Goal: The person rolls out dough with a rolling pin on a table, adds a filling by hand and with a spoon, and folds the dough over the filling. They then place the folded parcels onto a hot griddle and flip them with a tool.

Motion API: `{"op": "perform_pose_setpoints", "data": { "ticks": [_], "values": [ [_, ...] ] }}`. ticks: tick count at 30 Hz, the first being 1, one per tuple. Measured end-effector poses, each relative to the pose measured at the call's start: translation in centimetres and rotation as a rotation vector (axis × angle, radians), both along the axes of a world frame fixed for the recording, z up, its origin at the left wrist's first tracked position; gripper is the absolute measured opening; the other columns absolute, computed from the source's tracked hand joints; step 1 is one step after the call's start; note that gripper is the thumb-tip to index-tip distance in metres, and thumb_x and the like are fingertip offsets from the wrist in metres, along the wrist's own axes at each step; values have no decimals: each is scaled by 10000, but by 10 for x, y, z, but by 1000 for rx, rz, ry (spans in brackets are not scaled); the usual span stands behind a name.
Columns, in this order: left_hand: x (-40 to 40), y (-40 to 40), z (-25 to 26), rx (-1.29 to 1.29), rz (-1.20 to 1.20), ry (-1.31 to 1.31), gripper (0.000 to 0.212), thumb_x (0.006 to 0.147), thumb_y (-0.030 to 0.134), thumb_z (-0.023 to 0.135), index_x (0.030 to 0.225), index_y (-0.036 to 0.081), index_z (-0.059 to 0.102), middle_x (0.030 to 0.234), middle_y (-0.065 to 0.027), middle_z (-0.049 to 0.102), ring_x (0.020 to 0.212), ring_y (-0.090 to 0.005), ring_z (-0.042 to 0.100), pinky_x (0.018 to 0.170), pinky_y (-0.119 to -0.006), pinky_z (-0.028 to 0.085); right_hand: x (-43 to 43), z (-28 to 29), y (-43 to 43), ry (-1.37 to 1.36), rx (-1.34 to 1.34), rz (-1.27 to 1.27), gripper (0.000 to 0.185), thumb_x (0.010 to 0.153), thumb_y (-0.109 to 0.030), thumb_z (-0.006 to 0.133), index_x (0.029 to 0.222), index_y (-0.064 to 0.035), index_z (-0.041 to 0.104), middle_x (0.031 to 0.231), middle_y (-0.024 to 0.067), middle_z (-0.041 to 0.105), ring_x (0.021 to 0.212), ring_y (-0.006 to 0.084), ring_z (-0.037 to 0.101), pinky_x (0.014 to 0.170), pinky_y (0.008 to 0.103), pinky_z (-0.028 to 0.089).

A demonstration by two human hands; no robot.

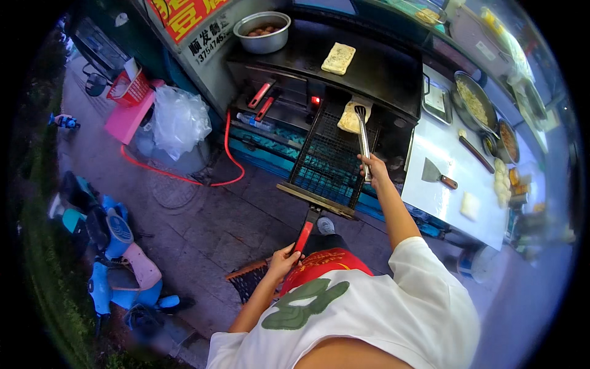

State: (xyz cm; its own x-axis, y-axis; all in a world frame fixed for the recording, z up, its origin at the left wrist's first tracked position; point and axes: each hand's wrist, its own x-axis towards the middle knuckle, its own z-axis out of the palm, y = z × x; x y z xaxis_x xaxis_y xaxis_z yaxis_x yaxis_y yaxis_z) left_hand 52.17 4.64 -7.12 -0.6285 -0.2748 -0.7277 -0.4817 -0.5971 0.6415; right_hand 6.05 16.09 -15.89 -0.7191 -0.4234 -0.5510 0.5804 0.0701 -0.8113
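My left hand [282, 264] grips the red-and-black handle [304, 236] of a wire grill rack [328, 159], which is pulled partway out from beneath a black griddle [378, 60]. In my right hand [374, 169] is a pair of metal tongs [363, 138]. The tongs' tip lies over a pale flatbread [349, 119] at the rack's far end; whether it pinches the bread I cannot tell. The bread's far edge is partly under the griddle. A second flatbread [339, 58], browned in spots, lies flat on the griddle top.
An aluminium pot [262, 34] stands on the griddle's left end. The white counter [424, 138] at right holds a scraper [438, 173], dough [470, 205] and a pan of shredded food [472, 99]. A red hose [184, 181] loops across the ground. Blue scooters [120, 249] stand at left.
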Motion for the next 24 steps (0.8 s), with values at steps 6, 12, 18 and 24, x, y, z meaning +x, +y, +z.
{"op": "perform_pose_setpoints", "data": {
  "ticks": [6, 12, 18, 24],
  "values": [
    [2, 0, 1, -47, -31, 20, 497, 1084, 119, 673, 1567, 52, 578, 1060, -56, 766, 801, -99, 670, 770, -270, 571, 3, -7, -16, -17, 38, 65, 457, 1051, -93, 677, 1498, -29, 601, 1162, 54, 763, 712, 118, 633, 541, 288, 555],
    [-8, -1, 2, -30, -55, 36, 500, 1092, 119, 662, 1578, 51, 563, 1081, -65, 766, 809, -105, 679, 776, -269, 571, -17, -2, -16, 6, 38, 59, 357, 1062, -130, 665, 1402, -23, 647, 1075, 39, 757, 706, 119, 640, 531, 286, 552],
    [10, -8, -13, 2, -12, -25, 535, 1076, 118, 690, 1588, 50, 549, 1145, -97, 768, 855, -131, 711, 799, -294, 597, 53, 50, 61, 36, 170, 307, 285, 1082, -199, 640, 1288, -7, 679, 1050, 53, 757, 717, 124, 661, 524, 286, 537],
    [4, -5, -18, 25, -19, -19, 549, 1063, 99, 704, 1584, 30, 545, 1187, -121, 770, 900, -154, 738, 823, -306, 622, 44, 153, 88, 57, 75, 272, 330, 1091, -203, 612, 1329, 20, 663, 1031, 77, 757, 691, 118, 650, 503, 275, 537]
  ]
}}
